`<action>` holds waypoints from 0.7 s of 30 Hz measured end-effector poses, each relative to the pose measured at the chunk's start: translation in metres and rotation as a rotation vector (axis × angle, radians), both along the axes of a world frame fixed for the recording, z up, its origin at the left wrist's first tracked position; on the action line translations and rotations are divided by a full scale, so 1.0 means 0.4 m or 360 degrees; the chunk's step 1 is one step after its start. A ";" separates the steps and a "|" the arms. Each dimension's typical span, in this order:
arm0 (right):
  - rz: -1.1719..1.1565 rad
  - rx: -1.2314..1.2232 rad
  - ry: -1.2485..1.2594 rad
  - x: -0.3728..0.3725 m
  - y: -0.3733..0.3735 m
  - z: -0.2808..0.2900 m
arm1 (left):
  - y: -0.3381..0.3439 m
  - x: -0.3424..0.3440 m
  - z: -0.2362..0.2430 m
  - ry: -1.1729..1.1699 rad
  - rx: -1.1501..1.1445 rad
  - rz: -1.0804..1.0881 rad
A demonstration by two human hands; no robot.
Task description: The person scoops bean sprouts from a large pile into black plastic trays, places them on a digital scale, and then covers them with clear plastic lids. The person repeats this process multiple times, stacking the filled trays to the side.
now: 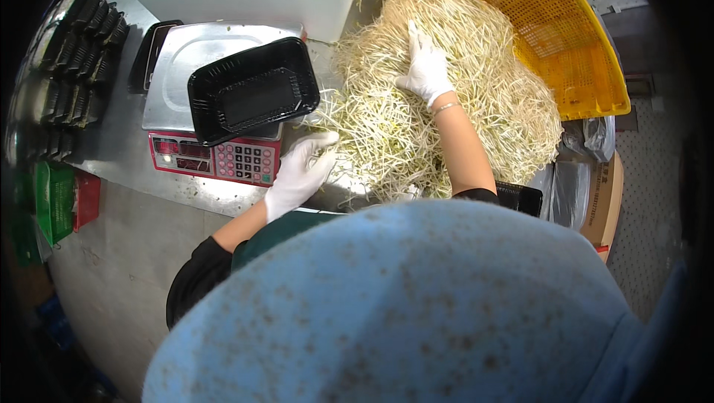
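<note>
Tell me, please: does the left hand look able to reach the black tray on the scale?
Probably yes: the left hand looks empty, close beside the scale, and nothing visible blocks the black tray.

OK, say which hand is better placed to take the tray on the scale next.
Likely the left hand, beside the scale and nearer the tray; the right hand is on the sprouts, farther off.

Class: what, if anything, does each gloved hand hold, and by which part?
The right hand lies open on the sprout heap, holding nothing visible. The left hand curls at the heap's edge; whether it holds anything cannot be told.
</note>
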State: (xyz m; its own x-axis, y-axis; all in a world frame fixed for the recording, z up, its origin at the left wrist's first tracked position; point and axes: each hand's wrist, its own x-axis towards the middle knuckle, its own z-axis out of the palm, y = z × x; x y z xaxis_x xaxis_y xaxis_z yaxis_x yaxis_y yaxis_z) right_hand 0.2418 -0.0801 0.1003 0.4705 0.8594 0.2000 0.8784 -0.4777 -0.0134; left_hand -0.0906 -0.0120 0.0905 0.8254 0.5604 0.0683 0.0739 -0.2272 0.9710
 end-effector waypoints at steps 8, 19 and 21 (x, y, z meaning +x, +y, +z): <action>0.0015 0.0263 0.0007 -0.036 -0.162 -0.017 | -0.020 0.103 -0.156 0.0309 0.0753 0.0037; -0.0209 0.0250 0.0426 -0.334 -0.244 -0.086 | -0.021 0.374 -0.087 0.0214 0.1184 -0.0671; -0.0169 0.0160 0.0586 -0.401 -0.293 -0.048 | -0.041 0.320 -0.040 0.0561 0.1200 -0.1009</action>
